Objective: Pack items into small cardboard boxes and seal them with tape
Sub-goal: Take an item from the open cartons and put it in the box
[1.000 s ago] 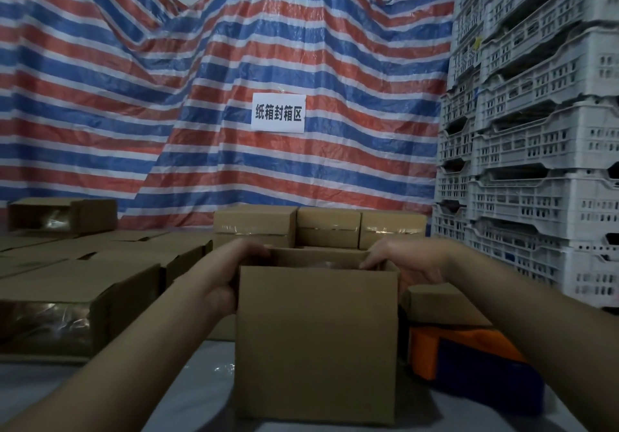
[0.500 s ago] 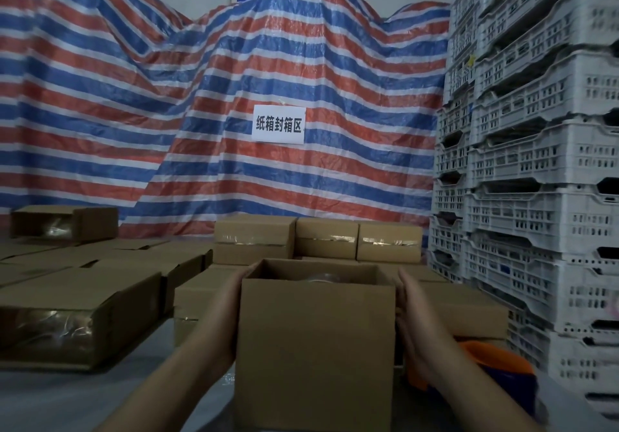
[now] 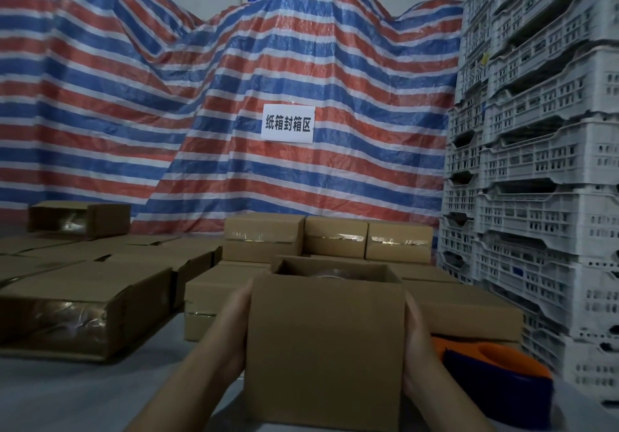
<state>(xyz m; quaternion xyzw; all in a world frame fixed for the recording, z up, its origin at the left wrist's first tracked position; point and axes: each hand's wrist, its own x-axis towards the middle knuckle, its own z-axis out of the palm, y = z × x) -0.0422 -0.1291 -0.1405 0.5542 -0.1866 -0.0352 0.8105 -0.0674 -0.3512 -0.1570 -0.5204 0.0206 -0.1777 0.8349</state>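
A white sign (image 3: 288,123) taped to the tarp (image 3: 207,103) reads "纸箱封箱区" in black characters. The tarp is crinkled plastic weave in red, blue and white stripes, draped over bulky shapes along the back of the room. To the right stand stacked crates (image 3: 542,170) of pale perforated plastic.

The open box (image 3: 325,341), plain brown cardboard and roughly cubic, stands upright at the near edge of the grey table (image 3: 83,394). Something shiny and rounded shows just inside its top; what it is cannot be told. The left hand (image 3: 234,327) lies flat against the box's left side, fingers straight. The right hand (image 3: 417,348) presses the right side the same way, fingers extended.

Just right of the box lies a tape dispenser (image 3: 495,374), orange over dark blue. Behind the box, sealed boxes (image 3: 330,240) with glossy clear tape across their seams sit in rows toward the far edge. More taped boxes (image 3: 83,301) lie at the left edge.
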